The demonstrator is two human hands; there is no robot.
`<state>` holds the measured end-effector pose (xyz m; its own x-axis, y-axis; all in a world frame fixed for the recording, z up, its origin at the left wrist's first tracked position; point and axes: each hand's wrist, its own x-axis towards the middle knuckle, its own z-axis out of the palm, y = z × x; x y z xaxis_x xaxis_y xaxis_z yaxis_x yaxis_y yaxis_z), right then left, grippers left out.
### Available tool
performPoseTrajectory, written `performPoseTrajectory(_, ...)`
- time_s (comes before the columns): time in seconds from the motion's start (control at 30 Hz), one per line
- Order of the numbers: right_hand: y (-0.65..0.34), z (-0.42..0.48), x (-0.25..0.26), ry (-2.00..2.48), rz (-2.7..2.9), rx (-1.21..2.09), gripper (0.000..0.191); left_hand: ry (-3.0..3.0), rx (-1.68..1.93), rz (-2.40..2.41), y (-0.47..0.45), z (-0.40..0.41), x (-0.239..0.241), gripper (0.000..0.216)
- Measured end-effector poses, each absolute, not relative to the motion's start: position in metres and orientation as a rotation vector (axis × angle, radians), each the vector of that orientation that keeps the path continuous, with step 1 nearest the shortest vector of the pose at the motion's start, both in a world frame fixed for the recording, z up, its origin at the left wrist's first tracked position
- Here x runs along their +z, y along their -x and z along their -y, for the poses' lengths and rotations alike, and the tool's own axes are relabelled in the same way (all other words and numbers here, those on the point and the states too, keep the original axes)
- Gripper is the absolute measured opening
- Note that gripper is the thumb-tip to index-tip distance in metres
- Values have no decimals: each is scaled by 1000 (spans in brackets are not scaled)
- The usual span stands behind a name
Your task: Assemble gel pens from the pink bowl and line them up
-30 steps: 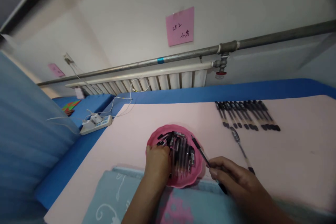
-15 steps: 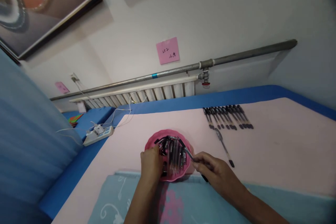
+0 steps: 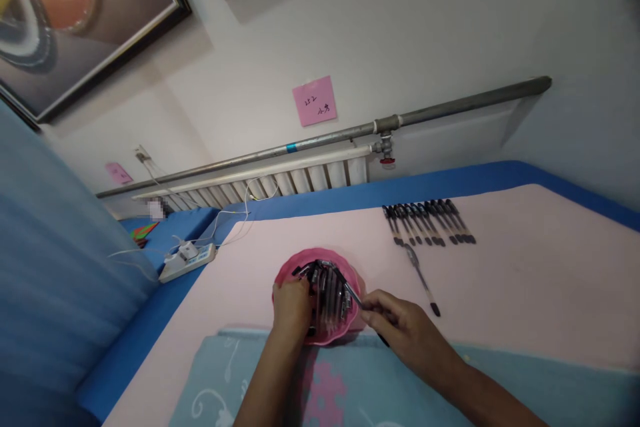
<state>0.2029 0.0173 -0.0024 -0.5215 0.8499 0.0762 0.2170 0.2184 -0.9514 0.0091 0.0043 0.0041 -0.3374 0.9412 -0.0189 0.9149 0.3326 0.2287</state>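
Right grip (image 3: 397, 321) around pen (image 3: 353, 293), left grip (image 3: 291, 309) at pink bowl (image 3: 286, 269)

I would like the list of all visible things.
bowl: 1, pink, on sheet
pens: many, dark, in bowl
row pens: roughly twelve, dark, sheet's back
loose pen: 1, dark, near row
held pen: 1, dark, right hand
sheet: 1, pale pink, beneath bowl
cloth: 1, teal, near edge
surfaces: 2, blue, beneath sheet; farther left
power strip: 1, white, left
cables: several, white, left
notes: 2, pink, wall
pipe: 1, grey, wall
valve handle: 1, red, below pipe
radiator: 1, white, below pipe
framed pictures: 2, dark, upper wall
curtain: 1, blue, left
left hand: 1, bare, at bowl
right hand: 1, bare, beside bowl
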Motion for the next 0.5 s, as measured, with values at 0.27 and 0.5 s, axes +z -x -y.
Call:
performPoseTrajectory(0.27,-203,-19,1,990,1870,1306,16,-1462,738,-2280,-2,-4,5,6)
performPoseTrajectory(0.5,-197,-4,5,942,1968,1406,15,-1019,1286,-1836,4,18,18,27)
